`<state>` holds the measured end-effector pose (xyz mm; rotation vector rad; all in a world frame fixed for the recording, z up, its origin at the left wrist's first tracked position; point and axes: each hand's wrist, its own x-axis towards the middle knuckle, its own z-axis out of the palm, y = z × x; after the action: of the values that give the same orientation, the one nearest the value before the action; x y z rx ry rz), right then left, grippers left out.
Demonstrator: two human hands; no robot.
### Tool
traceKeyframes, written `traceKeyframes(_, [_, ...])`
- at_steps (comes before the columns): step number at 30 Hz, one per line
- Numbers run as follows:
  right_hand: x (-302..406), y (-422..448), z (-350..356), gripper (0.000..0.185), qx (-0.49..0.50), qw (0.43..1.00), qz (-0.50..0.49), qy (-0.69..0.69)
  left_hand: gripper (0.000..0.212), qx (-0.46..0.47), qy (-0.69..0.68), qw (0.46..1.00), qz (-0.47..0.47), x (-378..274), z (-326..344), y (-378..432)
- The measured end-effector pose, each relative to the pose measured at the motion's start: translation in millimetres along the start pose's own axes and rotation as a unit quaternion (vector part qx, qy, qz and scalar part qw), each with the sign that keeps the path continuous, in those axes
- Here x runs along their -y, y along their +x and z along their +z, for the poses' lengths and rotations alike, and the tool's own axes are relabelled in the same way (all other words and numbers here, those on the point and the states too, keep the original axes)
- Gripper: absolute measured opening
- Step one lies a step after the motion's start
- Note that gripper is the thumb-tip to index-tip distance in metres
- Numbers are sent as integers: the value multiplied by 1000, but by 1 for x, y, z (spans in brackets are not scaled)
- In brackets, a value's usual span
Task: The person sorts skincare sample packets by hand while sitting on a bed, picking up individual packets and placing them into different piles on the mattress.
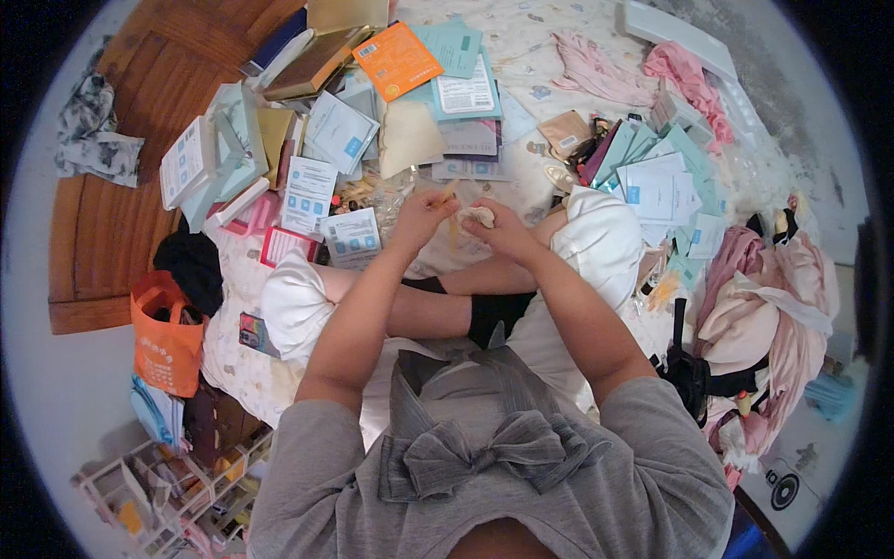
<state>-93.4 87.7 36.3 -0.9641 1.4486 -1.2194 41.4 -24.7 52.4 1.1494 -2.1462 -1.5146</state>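
Note:
My left hand (424,222) pinches a thin yellowish strip or tube (451,190), too small to name surely. In my right hand (504,229) is a crumpled white tissue or cloth (482,216). Both hands are close together above my crossed legs, with a small gap between them. Beneath and beyond them lies clear plastic wrapping (398,187) with small items among it. A cream-coloured sheet or pouch (408,140) rests just past my left hand. White printed packets (351,237) are beside my left wrist.
Flat packets, an orange one (398,61) among them, and boxes (318,64) are heaped ahead and left on the patterned bedding (517,28). Teal and white packets (656,189) pile up at right. A phone (257,334) lies by my left knee, near an orange bag (162,349).

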Motion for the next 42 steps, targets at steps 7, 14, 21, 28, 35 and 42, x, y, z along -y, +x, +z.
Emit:
traceKeyframes(7, [-4, 0, 1, 27, -78, 993, 9, -84, 27, 69, -76, 993, -56, -3, 5, 0])
traceKeyframes(14, [-24, 6, -8, 35, -87, 995, -17, 38, 35, -24, 6, 1000, 9, -6, 12, 4])
traceKeyframes(21, [11, 2, -12, 18, -84, 973, 88, 196, 33, 9, 21, 999, 37, 3, 15, 0])
traceKeyframes(28, [6, 3, -10, 15, -89, 966, 28, 240, 28, -16, 104, 991, 77, 3, 17, 1])
traceKeyframes(35, [10, 1, -12, 15, -86, 966, 51, 238, 27, 129, -57, 990, -8, 6, 21, 0])
traceKeyframes(42, [16, 3, -11, 18, -105, 960, 83, 245, 28, 158, -103, 982, 6, 12, 19, 2])
